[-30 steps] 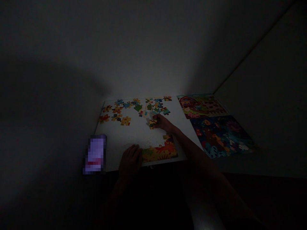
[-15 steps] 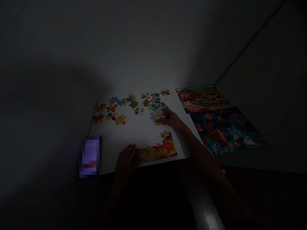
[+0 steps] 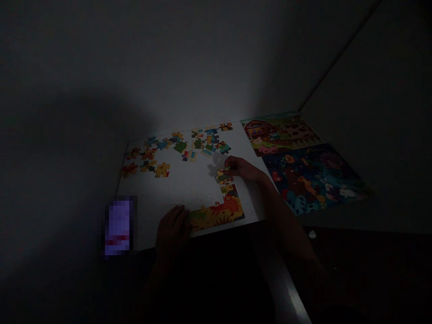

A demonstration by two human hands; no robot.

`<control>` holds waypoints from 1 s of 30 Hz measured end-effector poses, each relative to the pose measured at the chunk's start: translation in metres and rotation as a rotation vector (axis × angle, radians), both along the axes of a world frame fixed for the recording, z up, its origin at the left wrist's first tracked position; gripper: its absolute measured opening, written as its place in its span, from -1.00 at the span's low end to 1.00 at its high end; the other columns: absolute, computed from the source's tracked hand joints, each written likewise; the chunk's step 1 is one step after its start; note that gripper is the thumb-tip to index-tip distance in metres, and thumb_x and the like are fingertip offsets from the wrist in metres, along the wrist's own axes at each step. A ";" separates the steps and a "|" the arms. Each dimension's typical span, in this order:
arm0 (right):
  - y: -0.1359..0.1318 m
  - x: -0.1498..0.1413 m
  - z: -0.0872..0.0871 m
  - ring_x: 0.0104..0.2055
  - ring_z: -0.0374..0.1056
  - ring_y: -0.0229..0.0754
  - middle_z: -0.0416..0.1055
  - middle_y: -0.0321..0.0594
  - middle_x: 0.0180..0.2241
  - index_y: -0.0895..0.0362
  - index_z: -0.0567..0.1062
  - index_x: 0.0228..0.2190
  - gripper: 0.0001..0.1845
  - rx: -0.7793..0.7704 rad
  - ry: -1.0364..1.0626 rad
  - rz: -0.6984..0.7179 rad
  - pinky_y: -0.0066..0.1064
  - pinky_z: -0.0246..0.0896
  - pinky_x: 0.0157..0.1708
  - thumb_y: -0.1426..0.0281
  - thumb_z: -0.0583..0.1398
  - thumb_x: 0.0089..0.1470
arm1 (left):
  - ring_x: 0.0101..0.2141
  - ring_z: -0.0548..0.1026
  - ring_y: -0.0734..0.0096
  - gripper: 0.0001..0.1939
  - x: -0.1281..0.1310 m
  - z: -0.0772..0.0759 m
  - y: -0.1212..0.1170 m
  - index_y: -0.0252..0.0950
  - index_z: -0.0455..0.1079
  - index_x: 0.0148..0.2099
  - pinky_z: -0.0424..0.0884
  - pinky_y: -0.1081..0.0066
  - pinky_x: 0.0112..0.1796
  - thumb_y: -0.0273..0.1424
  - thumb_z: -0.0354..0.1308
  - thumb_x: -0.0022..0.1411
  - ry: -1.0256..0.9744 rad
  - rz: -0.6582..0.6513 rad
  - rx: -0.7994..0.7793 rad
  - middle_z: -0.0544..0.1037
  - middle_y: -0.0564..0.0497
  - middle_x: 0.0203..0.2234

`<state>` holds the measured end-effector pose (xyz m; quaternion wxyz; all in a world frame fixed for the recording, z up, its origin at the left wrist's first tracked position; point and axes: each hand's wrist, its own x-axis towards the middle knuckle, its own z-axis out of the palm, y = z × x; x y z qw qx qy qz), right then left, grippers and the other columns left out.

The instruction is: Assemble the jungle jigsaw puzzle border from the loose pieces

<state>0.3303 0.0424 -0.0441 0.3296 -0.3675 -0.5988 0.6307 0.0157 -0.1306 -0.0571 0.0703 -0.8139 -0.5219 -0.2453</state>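
Pinched in the fingers of my right hand [image 3: 243, 169] is a puzzle piece [image 3: 224, 176], green, yellow and red. It hangs just above the upper end of a partly joined puzzle [image 3: 216, 214], which forms an L along the table's front edge and up its right side. My left hand [image 3: 173, 226] lies on the table at the left end of that joined strip, its fingers stretched out and resting flat. Loose puzzle pieces [image 3: 162, 169] are spread over the back and left of the white table [image 3: 189, 189].
Two whole puzzles lie on the right: a farm puzzle [image 3: 280, 135] at the back and a dark blue sea-like puzzle [image 3: 313, 180] nearer. A blurred-out purple device [image 3: 118, 225] sits at the left edge. A wall [image 3: 189, 81] rises behind the table. The room is dim.
My right hand has brought the puzzle piece nearer, down to the top of the joined section. My left hand stays by the strip. The whole view has shifted slightly.
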 end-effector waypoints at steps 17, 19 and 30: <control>0.000 0.001 -0.001 -0.35 0.30 -0.23 0.34 -0.37 -0.41 0.11 0.36 -0.37 -0.66 0.042 -0.079 0.043 -0.39 0.20 -0.33 0.27 0.37 -0.13 | -0.03 0.52 0.13 -0.66 0.003 0.003 0.000 -0.30 0.36 0.12 0.42 0.15 -0.01 -0.49 0.06 0.31 -0.003 0.012 0.026 0.58 -0.16 -0.08; 0.000 0.001 -0.001 -0.36 0.29 -0.24 0.34 -0.37 -0.41 0.11 0.36 -0.36 -0.66 0.045 -0.088 0.050 -0.39 0.20 -0.33 0.27 0.36 -0.12 | -0.04 0.53 0.12 -0.65 0.003 0.002 0.000 -0.31 0.34 0.13 0.43 0.15 -0.02 -0.47 0.05 0.31 0.005 0.024 0.020 0.58 -0.18 -0.07; 0.002 0.003 -0.003 -0.38 0.25 -0.26 0.30 -0.37 -0.41 0.12 0.36 -0.36 -0.68 0.096 -0.149 0.039 -0.43 0.15 -0.36 0.27 0.34 -0.12 | -0.02 0.52 0.14 -0.65 0.002 0.001 0.000 -0.31 0.34 0.13 0.42 0.16 -0.01 -0.46 0.03 0.32 -0.011 0.035 -0.002 0.58 -0.18 -0.06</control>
